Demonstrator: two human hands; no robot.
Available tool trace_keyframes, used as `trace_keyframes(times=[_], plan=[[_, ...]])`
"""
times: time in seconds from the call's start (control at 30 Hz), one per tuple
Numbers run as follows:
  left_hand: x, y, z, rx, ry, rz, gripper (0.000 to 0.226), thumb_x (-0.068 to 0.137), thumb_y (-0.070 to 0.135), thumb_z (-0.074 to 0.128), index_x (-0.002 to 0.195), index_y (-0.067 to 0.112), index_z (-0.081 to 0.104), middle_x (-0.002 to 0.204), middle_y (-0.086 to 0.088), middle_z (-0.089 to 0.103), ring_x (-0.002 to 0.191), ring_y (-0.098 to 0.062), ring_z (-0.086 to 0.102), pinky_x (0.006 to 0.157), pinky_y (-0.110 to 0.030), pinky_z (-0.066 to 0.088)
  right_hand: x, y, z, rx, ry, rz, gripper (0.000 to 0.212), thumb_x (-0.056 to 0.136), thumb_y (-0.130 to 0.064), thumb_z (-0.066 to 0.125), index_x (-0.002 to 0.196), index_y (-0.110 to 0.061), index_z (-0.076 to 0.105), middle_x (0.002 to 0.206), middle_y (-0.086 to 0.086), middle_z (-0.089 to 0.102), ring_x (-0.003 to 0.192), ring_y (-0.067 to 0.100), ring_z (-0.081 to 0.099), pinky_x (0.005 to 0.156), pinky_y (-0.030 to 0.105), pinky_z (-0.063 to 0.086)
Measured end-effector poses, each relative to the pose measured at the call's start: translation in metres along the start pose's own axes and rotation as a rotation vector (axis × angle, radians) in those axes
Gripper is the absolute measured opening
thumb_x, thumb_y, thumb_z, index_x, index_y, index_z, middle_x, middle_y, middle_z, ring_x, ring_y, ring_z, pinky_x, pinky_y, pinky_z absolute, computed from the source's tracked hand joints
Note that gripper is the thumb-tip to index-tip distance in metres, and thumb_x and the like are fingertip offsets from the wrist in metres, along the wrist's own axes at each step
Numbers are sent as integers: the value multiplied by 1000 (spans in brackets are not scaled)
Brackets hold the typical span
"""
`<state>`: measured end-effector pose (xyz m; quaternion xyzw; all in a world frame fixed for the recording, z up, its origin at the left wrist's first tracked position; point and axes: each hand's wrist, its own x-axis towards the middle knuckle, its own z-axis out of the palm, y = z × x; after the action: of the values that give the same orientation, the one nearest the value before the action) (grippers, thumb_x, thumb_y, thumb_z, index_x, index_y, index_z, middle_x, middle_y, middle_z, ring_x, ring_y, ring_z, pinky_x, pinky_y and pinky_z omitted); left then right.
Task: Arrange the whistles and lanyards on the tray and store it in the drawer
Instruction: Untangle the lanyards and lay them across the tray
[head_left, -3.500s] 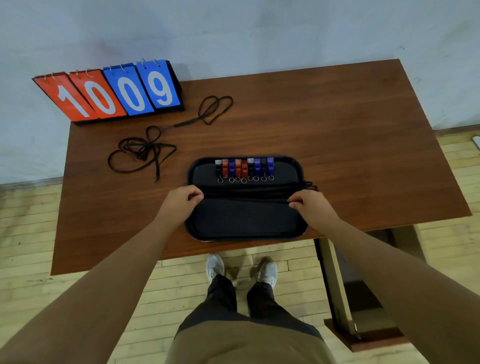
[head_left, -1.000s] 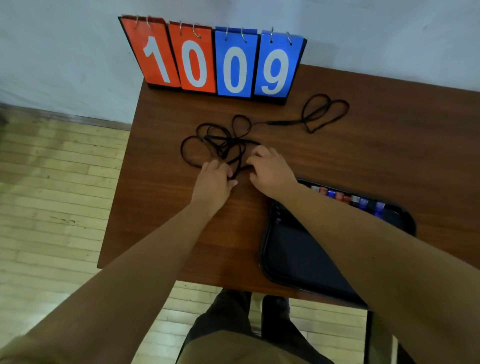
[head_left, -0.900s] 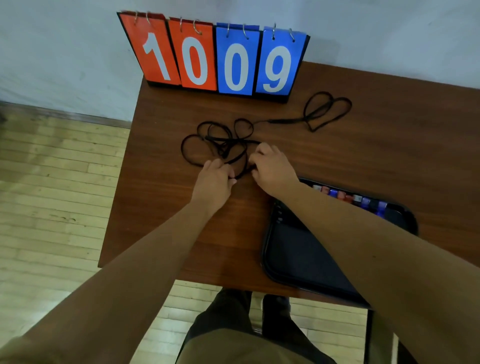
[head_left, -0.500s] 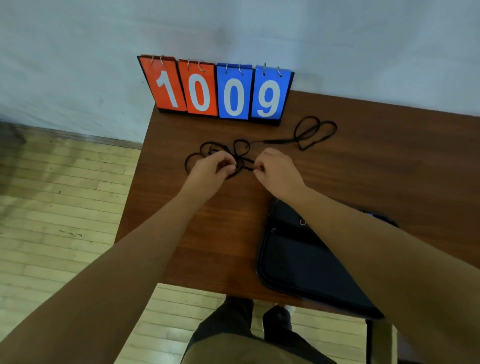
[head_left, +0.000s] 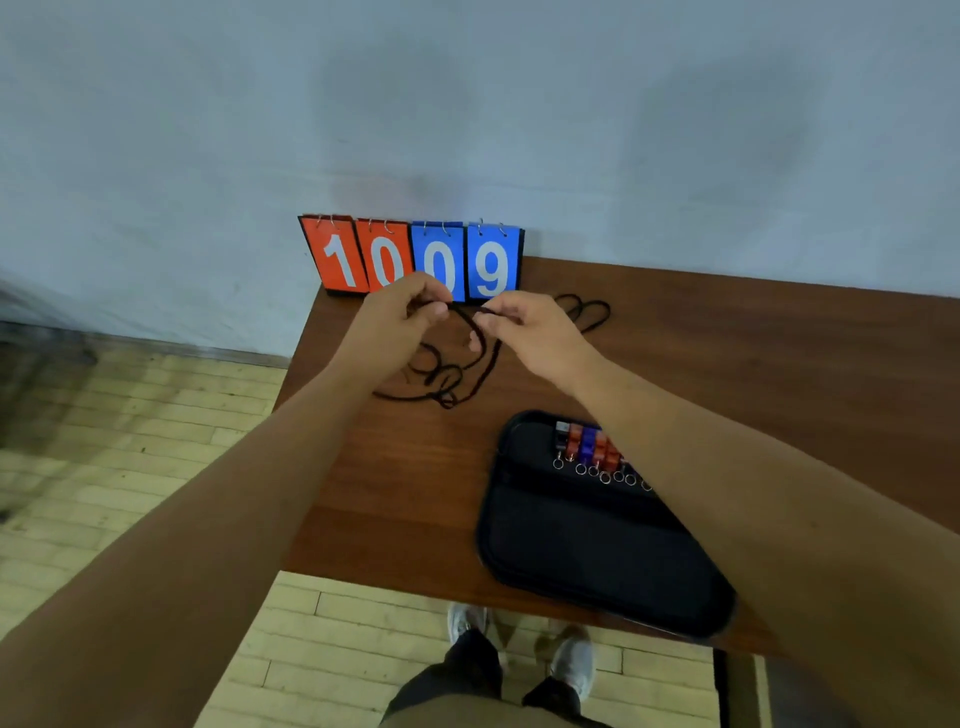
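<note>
A tangle of black lanyards (head_left: 441, 382) lies on the brown table, part of it lifted. My left hand (head_left: 402, 312) and my right hand (head_left: 524, 325) each pinch a strand of it, raised above the table in front of the scoreboard. Another black lanyard (head_left: 589, 310) lies in loops behind my right hand. The black tray (head_left: 571, 551) sits at the table's front edge, right of the tangle. A row of red, blue and black whistles (head_left: 587, 447) with key rings lines its far side, partly hidden by my right forearm.
A flip scoreboard (head_left: 415, 260) reading 1009 stands at the table's back left corner against the wall. The table (head_left: 405, 478) ends just left of my left arm. Wooden floor and my shoes (head_left: 519, 639) lie below the front edge.
Both hands left the tray, went to the lanyard tangle at the left, gripped strands and have now lifted them off the table. The view tilted up.
</note>
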<state>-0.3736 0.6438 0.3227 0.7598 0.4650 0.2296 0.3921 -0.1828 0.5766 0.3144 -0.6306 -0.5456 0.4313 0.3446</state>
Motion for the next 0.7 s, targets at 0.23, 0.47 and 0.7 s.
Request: trace_keyframes(times=[0.23, 0.47, 0.7], plan=[[-20, 27, 17, -42, 58, -36, 14, 99, 15, 59, 103, 26, 66, 99, 9, 70, 98, -6, 63, 84, -19, 46, -48, -7, -40, -11, 17, 65, 23, 104, -28, 51, 111, -15, 68, 48, -11, 53, 43, 5, 49, 57, 21, 41], [-41, 20, 48, 94, -29, -119, 14, 99, 17, 59, 97, 28, 67, 93, 11, 68, 85, -5, 61, 70, -21, 42, -104, 34, -76, -309, -17, 105, 25, 103, -26, 53, 107, -13, 74, 79, -18, 64, 61, -14, 53, 65, 18, 36], [-60, -7, 91, 239, -123, -132, 9, 97, 14, 61, 98, 19, 68, 94, 5, 65, 90, -11, 56, 73, -22, 38, -161, 97, -90, -388, -31, 268, 24, 103, -27, 53, 107, -16, 74, 83, -2, 71, 60, 11, 59, 60, 23, 47]])
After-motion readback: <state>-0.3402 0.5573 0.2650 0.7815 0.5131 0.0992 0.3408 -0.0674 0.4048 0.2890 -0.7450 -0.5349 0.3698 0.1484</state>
